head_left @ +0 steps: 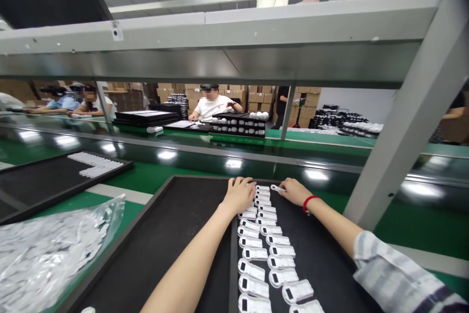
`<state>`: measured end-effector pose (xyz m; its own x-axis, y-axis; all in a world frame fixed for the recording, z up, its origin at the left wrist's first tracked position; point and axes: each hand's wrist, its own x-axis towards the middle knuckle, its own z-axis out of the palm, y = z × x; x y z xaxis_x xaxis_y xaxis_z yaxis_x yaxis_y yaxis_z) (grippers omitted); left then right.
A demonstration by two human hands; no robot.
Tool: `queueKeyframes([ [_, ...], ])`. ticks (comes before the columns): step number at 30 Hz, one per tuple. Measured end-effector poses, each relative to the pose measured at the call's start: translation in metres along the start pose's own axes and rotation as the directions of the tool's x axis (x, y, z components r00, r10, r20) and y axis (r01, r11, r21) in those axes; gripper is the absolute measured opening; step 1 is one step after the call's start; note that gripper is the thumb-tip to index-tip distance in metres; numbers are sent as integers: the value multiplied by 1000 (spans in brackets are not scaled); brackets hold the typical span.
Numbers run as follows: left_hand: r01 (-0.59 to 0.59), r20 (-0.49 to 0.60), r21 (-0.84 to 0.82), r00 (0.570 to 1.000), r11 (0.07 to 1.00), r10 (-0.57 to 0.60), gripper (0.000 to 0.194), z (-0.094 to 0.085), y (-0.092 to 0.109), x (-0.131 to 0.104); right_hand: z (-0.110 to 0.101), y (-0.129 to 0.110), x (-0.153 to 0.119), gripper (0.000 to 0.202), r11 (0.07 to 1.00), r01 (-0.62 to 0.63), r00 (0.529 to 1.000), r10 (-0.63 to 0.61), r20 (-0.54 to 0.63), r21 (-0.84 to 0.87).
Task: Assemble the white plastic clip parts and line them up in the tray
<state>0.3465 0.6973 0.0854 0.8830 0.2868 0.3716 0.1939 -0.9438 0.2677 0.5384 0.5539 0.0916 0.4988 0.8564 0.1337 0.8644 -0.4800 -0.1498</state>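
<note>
Two columns of small white plastic casings point(255, 254), each with a dark rectangular window, run along the divider of a black tray point(183, 215). At the far end of the left column lies my left hand point(240, 195), fingers bent and slightly apart, covering some casings. Whether its fingertips touch them is hard to see. My right hand point(294, 192), with a red bracelet on the wrist, pinches one white casing point(277, 188) by its right end. That casing is beside the far end of the right column.
A clear plastic bag point(73, 244) of white parts lies left of the tray. Behind it is another black tray point(40, 176) with white pieces. A metal shelf point(220, 34) spans overhead, its slanted post point(403, 108) at right. A co-worker point(214, 105) sits across the line.
</note>
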Motion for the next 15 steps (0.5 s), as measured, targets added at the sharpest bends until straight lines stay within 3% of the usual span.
queueKeyframes([
  [5, -42, 2, -220, 999, 975, 44, 39, -9, 13, 6, -12, -10, -29, 19, 1000, -11, 990, 15, -140, 29],
  [9, -64, 88, -506, 988, 860, 125, 49, -10, 38, 16, -32, -19, -62, 20, 989, 117, 959, -89, -269, 91],
  [12, -84, 121, -649, 970, 756, 212, 42, -4, 57, 19, -46, -31, -93, 22, 980, 168, 922, -118, -368, 108],
  [15, -77, 109, -693, 972, 717, 210, 38, 9, 63, 17, -60, -53, -141, 25, 970, 205, 895, -132, -427, 131],
])
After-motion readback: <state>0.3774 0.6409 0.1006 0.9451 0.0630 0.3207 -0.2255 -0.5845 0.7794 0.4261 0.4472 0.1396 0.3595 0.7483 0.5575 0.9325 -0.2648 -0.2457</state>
